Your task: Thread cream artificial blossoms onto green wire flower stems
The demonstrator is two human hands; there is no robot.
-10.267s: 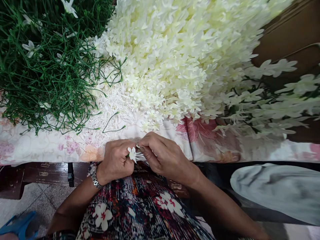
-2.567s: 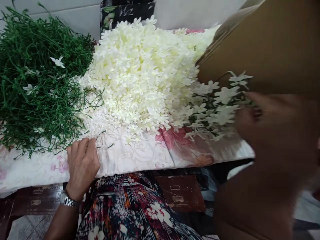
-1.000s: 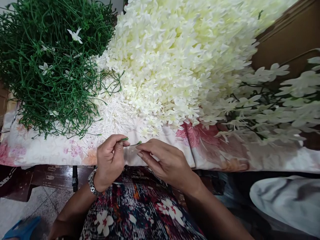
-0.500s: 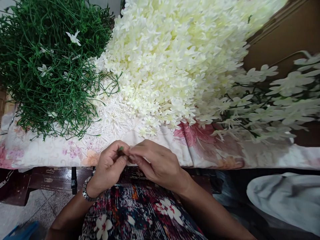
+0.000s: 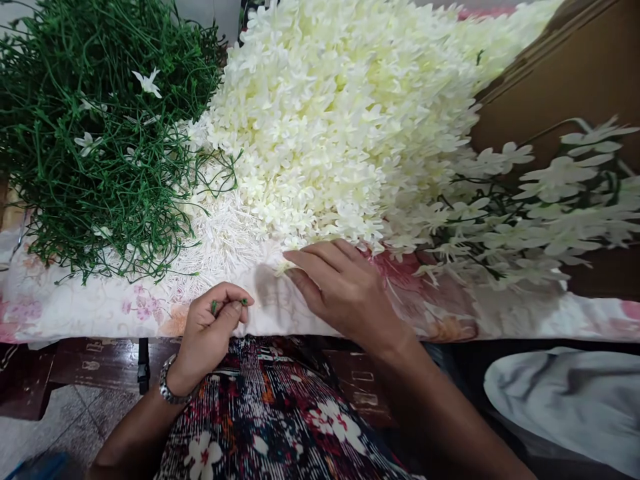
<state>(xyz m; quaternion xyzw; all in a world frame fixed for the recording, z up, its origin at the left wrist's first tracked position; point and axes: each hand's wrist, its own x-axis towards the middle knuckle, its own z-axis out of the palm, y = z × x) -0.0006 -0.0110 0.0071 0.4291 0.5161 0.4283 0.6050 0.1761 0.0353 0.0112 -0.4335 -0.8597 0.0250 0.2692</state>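
Observation:
My left hand [image 5: 215, 330], with a metal watch on the wrist, is closed just past the front edge of the cloth-covered table. Its thumb and forefinger pinch a thin green artificial stem [image 5: 244, 302], most of which the fingers hide. Over the cloth to its right, my right hand [image 5: 345, 290] reaches forward, thumb and forefinger slightly apart. Their tips are at a small cream-white artificial blossom [image 5: 283, 268] by the front of a big blossom heap [image 5: 320, 147]. Whether they touch it is hard to make out.
A pile of green artificial stems [image 5: 110, 147] fills the left side, beside thin white strands [image 5: 223, 233]. At the right, white flower sprays [image 5: 545, 213] lean by a cardboard box [image 5: 565, 73]. The floral tablecloth [image 5: 100, 313] covers the table's front edge.
My hands were together at the fingertips. The right hand has moved away, forward and to the right, to the loose blossoms; the left keeps hold of the green stem, slightly lower left.

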